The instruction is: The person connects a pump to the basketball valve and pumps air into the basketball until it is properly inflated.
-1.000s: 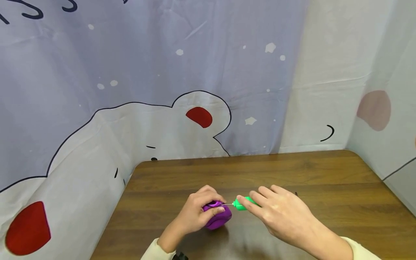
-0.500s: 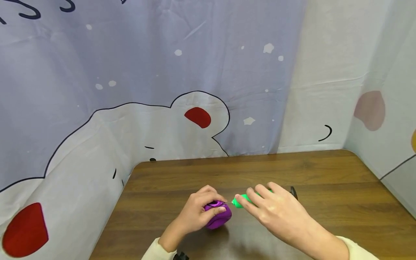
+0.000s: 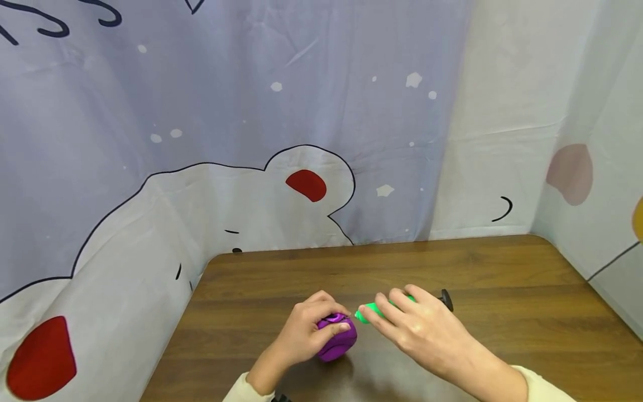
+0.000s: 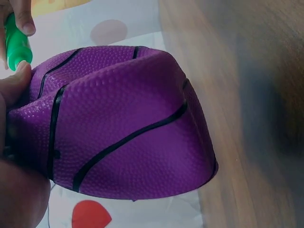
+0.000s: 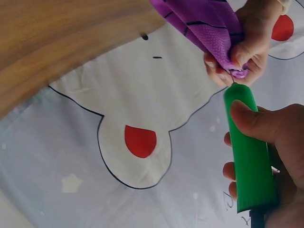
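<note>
We see the thumb and fingers of the left hand (image 3: 303,329) pinching a fold of a purple ball (image 4: 128,118). The fingers of the right hand (image 3: 419,332) are curled round a green pump (image 5: 251,156), with the thumb laid on its side near the tip. A thin needle (image 5: 232,77) runs from that tip to the pinched fold; we cannot tell how far in it goes.

Just past the left fingers, we find the ball slack and creased, its skin pebbled and crossed by black lines. It sits low over the near part of the table (image 3: 251,285); we cannot make out whether its underside touches the wood. The pump lies to the right of the ball, and its black handle (image 3: 446,300) juts out beyond the right hand.

Further out, we see pale sleeves (image 3: 246,391) at both wrists and the table's brown grain and rounded far corners. Behind the table is a blue and white cloth (image 3: 216,100), printed with black outlines, red patches and white stars.
</note>
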A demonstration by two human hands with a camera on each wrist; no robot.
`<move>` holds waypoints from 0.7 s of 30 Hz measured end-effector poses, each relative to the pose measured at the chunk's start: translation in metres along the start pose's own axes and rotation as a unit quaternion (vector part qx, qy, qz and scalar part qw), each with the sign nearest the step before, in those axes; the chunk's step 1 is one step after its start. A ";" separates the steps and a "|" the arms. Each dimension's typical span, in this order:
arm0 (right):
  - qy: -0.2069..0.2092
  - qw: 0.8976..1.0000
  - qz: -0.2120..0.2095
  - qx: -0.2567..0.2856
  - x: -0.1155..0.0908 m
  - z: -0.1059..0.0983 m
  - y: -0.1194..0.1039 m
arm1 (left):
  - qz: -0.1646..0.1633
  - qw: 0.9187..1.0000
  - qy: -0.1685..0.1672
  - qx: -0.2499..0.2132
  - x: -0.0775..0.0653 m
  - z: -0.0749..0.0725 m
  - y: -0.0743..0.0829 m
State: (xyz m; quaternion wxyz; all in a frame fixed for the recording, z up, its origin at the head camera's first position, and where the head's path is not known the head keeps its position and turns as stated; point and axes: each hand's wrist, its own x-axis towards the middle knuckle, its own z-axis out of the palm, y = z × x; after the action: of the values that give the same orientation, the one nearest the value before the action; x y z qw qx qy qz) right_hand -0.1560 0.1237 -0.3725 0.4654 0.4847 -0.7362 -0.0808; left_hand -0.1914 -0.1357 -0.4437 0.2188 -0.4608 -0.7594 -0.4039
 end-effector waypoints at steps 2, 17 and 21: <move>0.005 1.000 0.003 0.010 -0.001 0.002 -0.001 | 0.003 1.000 0.000 0.008 0.000 0.000 0.001; 0.065 0.997 0.024 0.015 0.001 0.010 -0.006 | -0.013 0.999 -0.001 0.039 0.000 -0.001 0.001; 0.081 0.996 0.029 0.013 0.004 0.001 -0.001 | -0.013 0.998 -0.005 0.066 0.004 -0.005 0.004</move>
State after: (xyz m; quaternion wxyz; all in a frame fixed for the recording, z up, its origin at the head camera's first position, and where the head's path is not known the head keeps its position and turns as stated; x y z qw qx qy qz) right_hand -0.1565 0.1195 -0.3718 0.5192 0.4746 -0.7106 -0.0181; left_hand -0.1901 -0.1366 -0.4360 0.2396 -0.4378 -0.7913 -0.3531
